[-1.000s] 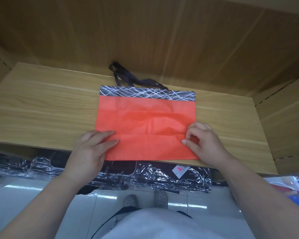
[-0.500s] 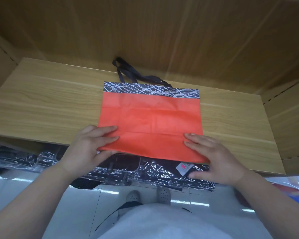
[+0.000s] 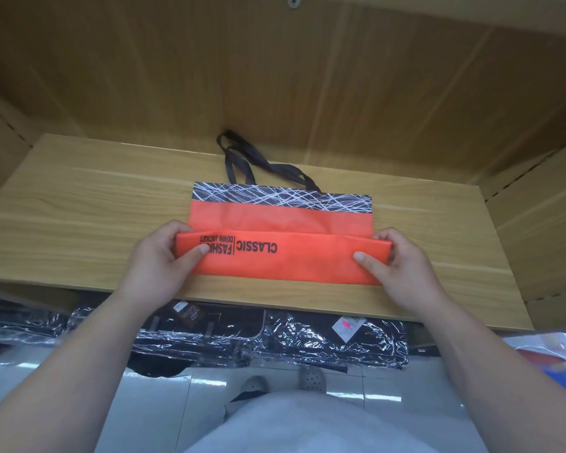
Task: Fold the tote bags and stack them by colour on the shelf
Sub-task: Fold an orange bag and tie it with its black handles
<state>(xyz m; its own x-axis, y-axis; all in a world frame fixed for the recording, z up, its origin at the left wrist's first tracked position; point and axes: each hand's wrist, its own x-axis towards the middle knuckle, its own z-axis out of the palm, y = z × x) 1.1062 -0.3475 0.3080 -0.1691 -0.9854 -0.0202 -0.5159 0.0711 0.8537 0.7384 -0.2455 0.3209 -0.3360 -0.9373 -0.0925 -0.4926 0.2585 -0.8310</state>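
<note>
A wooden shelf (image 3: pixel 79 207) w/ a back panel (image 3: pixel 275 76) of like wood is viewed from above. Below its front edge, dark packs in clear plastic (image 3: pixel 275 341) are laid on a lower level, over a tiled floor (image 3: pixel 164 397).

An orange tote bag (image 3: pixel 275 217) is laid flat on the shelf, approx. centre, top end twd the back panel. Its btm part is turned up over the body as a flap (image 3: pixel 307 266), so the print "CLASSIC" (image 3: pixel 257 247) is read upside down. A black band w/ white scribble lines (image 3: pixel 281 197) at the top is left uncovered, w/ an orange strip btwn band and flap. The dark handles (image 3: pixel 258 165) are left loose behind the band, just short of the back panel.

The flap's left corner is pinched by the L hand (image 3: pixel 157 259), thumb on top, fingers under. The right corner is pinched likewise by the R hand (image 3: pixel 402 259). The flap's far edge appears to be held slightly off the bag, not pressed down.

Progress, as judged: the 1st fold is under way, not finished. The handles are not yet tucked in, and more folds are prob. needed. No finished pile and no other bags are shown, so stacking by colour is taken as not yet started.
</note>
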